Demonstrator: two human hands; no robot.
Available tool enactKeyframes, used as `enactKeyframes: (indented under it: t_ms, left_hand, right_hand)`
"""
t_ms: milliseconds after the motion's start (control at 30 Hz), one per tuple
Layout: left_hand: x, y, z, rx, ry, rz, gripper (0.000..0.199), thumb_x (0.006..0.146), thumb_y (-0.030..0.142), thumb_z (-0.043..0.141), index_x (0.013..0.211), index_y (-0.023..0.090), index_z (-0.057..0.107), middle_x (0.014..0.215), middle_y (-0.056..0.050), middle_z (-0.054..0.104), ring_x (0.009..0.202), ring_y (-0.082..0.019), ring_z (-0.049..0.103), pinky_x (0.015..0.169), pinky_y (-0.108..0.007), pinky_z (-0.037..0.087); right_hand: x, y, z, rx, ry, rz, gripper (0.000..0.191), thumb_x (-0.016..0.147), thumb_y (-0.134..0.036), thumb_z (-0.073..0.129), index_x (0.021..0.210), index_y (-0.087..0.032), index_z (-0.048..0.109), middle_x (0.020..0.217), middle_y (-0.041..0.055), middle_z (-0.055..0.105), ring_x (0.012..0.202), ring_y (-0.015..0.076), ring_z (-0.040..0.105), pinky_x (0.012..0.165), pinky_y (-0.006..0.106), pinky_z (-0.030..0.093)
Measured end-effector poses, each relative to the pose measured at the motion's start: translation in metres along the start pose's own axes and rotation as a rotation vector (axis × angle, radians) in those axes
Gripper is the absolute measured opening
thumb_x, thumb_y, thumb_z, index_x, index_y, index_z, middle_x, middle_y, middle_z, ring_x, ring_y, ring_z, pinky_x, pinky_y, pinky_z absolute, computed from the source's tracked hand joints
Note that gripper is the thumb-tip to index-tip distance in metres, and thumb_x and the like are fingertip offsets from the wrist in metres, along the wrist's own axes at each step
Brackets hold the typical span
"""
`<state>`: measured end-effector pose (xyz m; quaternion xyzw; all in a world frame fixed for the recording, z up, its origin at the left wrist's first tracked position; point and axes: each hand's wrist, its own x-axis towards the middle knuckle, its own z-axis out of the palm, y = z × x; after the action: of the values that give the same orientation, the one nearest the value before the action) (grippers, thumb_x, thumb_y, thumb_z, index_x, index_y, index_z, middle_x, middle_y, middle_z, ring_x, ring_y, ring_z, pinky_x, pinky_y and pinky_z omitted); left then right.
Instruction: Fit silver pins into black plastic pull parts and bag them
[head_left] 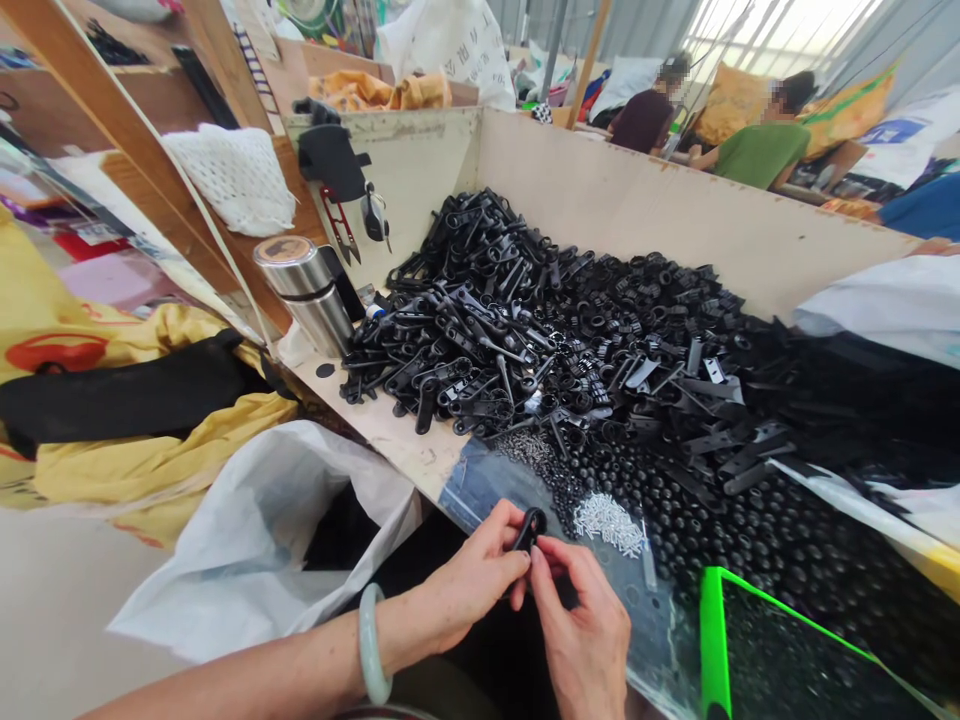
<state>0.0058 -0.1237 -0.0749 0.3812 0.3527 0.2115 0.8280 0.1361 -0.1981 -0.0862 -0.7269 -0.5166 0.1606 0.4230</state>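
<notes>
Near the bench's front edge, my left hand (pixel 484 575) pinches a black plastic part (pixel 531 527) with a ring-shaped end. A pale green bangle (pixel 371 645) circles that wrist. My right hand (pixel 581 610) meets it from the right, thumb and fingertips closed against the lower end of the same part; whether a smaller piece is between them is hidden. Just beyond the hands lie a pile of small silver pins (pixel 609 524), tiny metal pieces (pixel 527 450) and many black balls (pixel 720 540). Behind them rises a large heap of black plastic parts (pixel 480 330).
A steel flask (pixel 311 300) stands at the bench's left edge, near hanging red-handled snips (pixel 341 228). A white sack (pixel 247 530) lies open at the lower left. At the right front is a green-framed box (pixel 714 640). Several people sit beyond the back wall (pixel 637 200).
</notes>
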Motion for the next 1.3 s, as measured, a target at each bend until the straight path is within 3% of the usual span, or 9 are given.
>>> enactKeyframes:
  t_ms: [133,267,567,733,867,1167,1300]
  left_hand:
    - [0.001,0.001,0.001,0.054,0.000,0.024,0.018,0.084,0.017,0.052,0.100,0.021,0.048,0.089,0.003,0.058,0.059,-0.006,0.048,0.061,-0.022,0.037]
    - [0.007,0.004,-0.001,0.243,0.018,0.087,0.016,0.085,0.016,0.051,0.100,0.022,0.048,0.087,0.004,0.060,0.051,-0.005,0.048,0.052,-0.020,0.035]
    - [0.026,0.010,-0.001,0.446,0.067,0.199,0.014,0.087,0.016,0.048,0.100,0.022,0.052,0.081,0.005,0.062,0.046,-0.006,0.051,0.047,-0.019,0.039]
    - [0.030,0.024,0.004,0.712,0.152,0.334,0.017,0.088,0.014,0.049,0.102,0.022,0.057,0.084,0.002,0.064,0.069,-0.013,0.060,0.065,-0.024,0.044]
    - [0.033,0.035,0.006,0.904,0.141,0.413,0.022,0.090,0.011,0.048,0.104,0.023,0.059,0.093,-0.001,0.069,0.085,-0.018,0.064,0.078,-0.028,0.044]
    - [0.040,0.027,0.001,0.832,0.223,0.360,0.019,0.092,0.017,0.049,0.109,0.023,0.056,0.095,-0.002,0.068,0.088,-0.019,0.064,0.080,-0.029,0.045]
    - [0.035,0.026,-0.010,0.772,0.302,0.358,0.026,0.091,0.019,0.050,0.117,0.022,0.053,0.089,0.000,0.066,0.083,-0.018,0.062,0.077,-0.029,0.046]
  right_hand:
    - [-0.001,0.001,-0.001,0.051,-0.015,0.032,0.020,0.094,-0.041,0.063,0.097,-0.025,0.074,0.087,-0.0003,0.074,0.074,0.0129,0.071,0.070,0.019,0.055]
    - [0.002,0.003,0.000,0.132,-0.030,0.092,0.022,0.092,-0.043,0.065,0.097,-0.024,0.074,0.087,0.0009,0.073,0.073,0.0140,0.070,0.069,0.021,0.056]
    - [0.014,0.024,0.015,0.401,-0.024,0.228,0.029,0.089,-0.047,0.067,0.099,-0.020,0.072,0.090,0.0056,0.075,0.078,0.0183,0.072,0.071,0.027,0.060]
    - [0.024,0.026,0.016,0.453,-0.017,0.243,0.031,0.091,-0.049,0.065,0.098,-0.020,0.072,0.091,0.0056,0.076,0.080,0.0183,0.073,0.072,0.026,0.060]
    - [0.029,0.029,0.014,0.457,0.003,0.275,0.033,0.089,-0.050,0.066,0.097,-0.019,0.073,0.091,0.0064,0.077,0.081,0.0193,0.073,0.074,0.027,0.060]
    - [0.033,0.028,0.009,0.425,0.044,0.328,0.038,0.092,-0.052,0.061,0.107,-0.020,0.074,0.104,0.0074,0.077,0.090,0.0212,0.074,0.084,0.031,0.060]
    - [0.035,0.023,-0.008,0.176,0.073,0.166,0.029,0.097,-0.047,0.056,0.104,-0.025,0.074,0.105,0.0040,0.074,0.090,0.0188,0.070,0.082,0.029,0.056]
